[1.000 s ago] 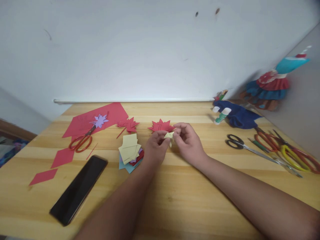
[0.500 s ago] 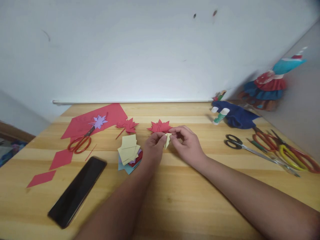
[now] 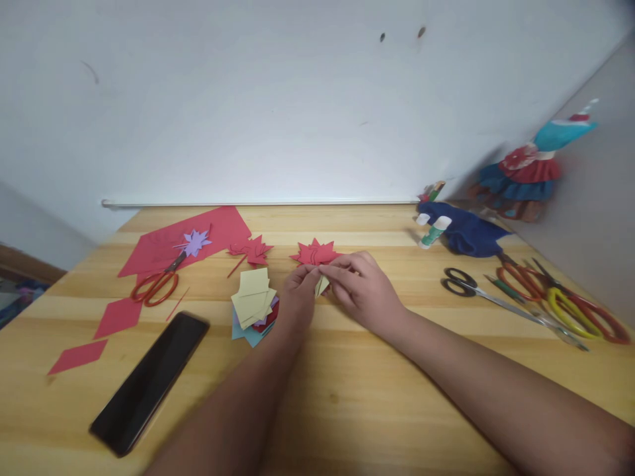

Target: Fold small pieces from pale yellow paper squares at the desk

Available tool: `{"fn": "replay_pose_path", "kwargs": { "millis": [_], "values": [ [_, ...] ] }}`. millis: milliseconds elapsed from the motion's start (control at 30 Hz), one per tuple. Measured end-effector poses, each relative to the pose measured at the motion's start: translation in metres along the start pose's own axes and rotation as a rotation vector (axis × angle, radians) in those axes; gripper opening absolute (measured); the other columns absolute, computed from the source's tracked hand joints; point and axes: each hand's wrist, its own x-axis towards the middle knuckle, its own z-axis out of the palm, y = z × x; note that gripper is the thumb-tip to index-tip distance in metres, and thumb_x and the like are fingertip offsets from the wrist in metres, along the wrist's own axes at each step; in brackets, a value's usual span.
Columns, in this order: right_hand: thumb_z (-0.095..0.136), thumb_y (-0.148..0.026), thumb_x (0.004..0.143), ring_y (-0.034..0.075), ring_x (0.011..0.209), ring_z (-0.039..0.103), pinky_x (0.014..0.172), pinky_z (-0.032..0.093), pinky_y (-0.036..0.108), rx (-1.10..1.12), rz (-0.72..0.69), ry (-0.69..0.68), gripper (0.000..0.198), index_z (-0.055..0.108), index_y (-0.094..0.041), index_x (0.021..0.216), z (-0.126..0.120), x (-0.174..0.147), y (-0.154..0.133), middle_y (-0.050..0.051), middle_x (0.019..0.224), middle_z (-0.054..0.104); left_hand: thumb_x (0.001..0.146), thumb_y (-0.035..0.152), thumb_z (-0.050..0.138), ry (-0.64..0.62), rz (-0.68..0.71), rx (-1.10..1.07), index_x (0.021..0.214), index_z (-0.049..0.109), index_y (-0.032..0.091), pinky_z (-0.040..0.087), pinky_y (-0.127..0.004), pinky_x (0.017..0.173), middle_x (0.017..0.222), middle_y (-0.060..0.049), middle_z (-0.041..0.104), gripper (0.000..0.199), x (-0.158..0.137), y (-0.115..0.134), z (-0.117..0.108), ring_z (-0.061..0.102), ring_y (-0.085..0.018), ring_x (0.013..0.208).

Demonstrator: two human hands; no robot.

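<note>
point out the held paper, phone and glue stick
Held paper [image 3: 322, 285], head view: its visible yellow part.
Phone [image 3: 149, 383], head view: middle of its screen.
Glue stick [image 3: 434, 233], head view: its green barrel.

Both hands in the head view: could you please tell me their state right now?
Left hand: closed, holding a small piece of yellow paper.
Right hand: closed, holding the same paper.

folded paper right of paper stack, phone left of both, glue stick beside cloth at right rear
</note>
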Motion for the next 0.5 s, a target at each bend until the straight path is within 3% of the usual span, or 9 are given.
{"fn": "replay_pose_path", "kwargs": {
  "millis": [267, 500],
  "values": [
    [0.065, -0.020, 0.099, 0.027, 0.095, 0.064, 0.086, 0.058, 0.046, -0.094, -0.116, 0.009, 0.028, 0.074, -0.026, 0.124, -0.0030, 0.0020, 0.0004, 0.010, 0.105, 0.077, 0.078, 0.039, 0.074, -0.008, 0.007, -0.010, 0.071, 0.067, 0.018, 0.043, -0.025, 0.062, 0.060, 0.002, 0.062, 0.023, 0.0014, -0.0024, -0.0007, 0.054, -0.013, 0.059],
    [0.064, -0.020, 0.100, 0.027, 0.097, 0.065, 0.089, 0.055, 0.047, -0.062, -0.030, 0.016, 0.017, 0.075, -0.028, 0.111, -0.0051, 0.0046, -0.0020, 0.008, 0.102, 0.077, 0.079, 0.041, 0.072, -0.028, 0.020, 0.024, 0.069, 0.066, 0.019, 0.044, -0.026, 0.064, 0.059, 0.002, 0.062, 0.025, 0.0011, -0.0012, -0.0003, 0.054, -0.013, 0.059]
  ]
}}
